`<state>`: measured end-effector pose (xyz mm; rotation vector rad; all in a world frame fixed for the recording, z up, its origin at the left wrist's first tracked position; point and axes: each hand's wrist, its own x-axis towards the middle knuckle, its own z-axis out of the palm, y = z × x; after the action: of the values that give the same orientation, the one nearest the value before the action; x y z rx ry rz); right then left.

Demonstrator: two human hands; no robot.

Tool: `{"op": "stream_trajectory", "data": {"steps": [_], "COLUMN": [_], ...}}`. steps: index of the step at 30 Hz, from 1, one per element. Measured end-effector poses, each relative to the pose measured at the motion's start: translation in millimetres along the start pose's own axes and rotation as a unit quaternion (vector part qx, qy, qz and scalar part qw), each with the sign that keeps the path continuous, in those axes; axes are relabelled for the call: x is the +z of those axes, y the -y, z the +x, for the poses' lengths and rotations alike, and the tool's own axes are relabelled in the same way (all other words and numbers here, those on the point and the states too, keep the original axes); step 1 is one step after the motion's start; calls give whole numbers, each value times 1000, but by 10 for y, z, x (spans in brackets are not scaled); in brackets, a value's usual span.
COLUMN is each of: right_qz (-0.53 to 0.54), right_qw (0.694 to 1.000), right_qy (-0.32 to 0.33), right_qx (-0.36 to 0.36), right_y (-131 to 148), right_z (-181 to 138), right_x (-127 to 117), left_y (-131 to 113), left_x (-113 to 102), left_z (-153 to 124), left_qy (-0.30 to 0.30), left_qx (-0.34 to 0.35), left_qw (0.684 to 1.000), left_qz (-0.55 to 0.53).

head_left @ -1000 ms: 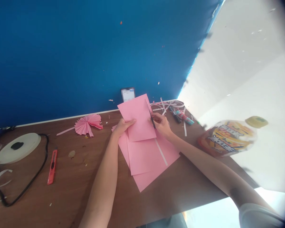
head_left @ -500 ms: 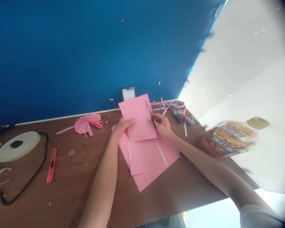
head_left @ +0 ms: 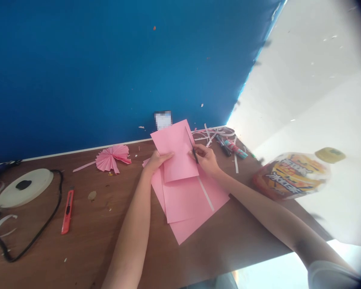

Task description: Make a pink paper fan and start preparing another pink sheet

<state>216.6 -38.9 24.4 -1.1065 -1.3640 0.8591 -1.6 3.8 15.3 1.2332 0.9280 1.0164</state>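
My left hand (head_left: 158, 161) grips the left edge of a pink paper sheet (head_left: 177, 148), thumb on top, and holds it raised over the desk. My right hand (head_left: 206, 158) is closed around dark scissors (head_left: 195, 154) at the sheet's right side; their blades lie along a slit that sets off a narrow strip on that edge. Most of the scissors' handle is hidden by my fingers. Below lie more pink sheets (head_left: 180, 204), overlapping, with a thin white strip (head_left: 206, 194) on them.
On the brown desk (head_left: 87, 249), a folded pink paper fan (head_left: 112, 157) and a red utility knife (head_left: 67, 212) lie left, near a round pale device (head_left: 25, 188) with a black cord. Markers (head_left: 223, 145) and paper strips (head_left: 213, 132) lie back right. A drink bottle (head_left: 295, 174) stands at right.
Both hands keep their hold on the sheet and scissors, with almost no movement. The whole view has shifted slightly.
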Motion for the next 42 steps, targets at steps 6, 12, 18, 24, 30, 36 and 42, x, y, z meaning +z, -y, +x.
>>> {"op": "stream_trajectory", "data": {"steps": [6, 12, 18, 24, 30, 36, 42], "right_qz": [-20, -16, -15, -13, 15, 40, 40], "right_qw": [1000, 1000, 1000, 1000, 999, 998, 999], "right_qy": [6, 10, 10, 23, 40, 23, 18], "right_qx": [-3, -5, -3, 6, 26, 30, 21], "right_y": [1, -8, -24, -41, -2, 68, 75], "right_z": [0, -3, 3, -3, -17, -4, 4], "right_x": [1, 1, 2, 6, 5, 9, 8], "left_y": [-8, 1, 32, 35, 32, -5, -15], "left_x": [29, 19, -29, 14, 15, 21, 23], "left_z": [5, 8, 43, 52, 40, 14, 4], "left_qy": [9, 14, -65, -79, -64, -7, 7], "left_qx": [2, 11, 13, 42, 35, 11, 14], "left_qw": [1000, 1000, 996, 996, 997, 999, 998], "left_qz": [4, -14, -61, -28, 32, 42, 54]}}
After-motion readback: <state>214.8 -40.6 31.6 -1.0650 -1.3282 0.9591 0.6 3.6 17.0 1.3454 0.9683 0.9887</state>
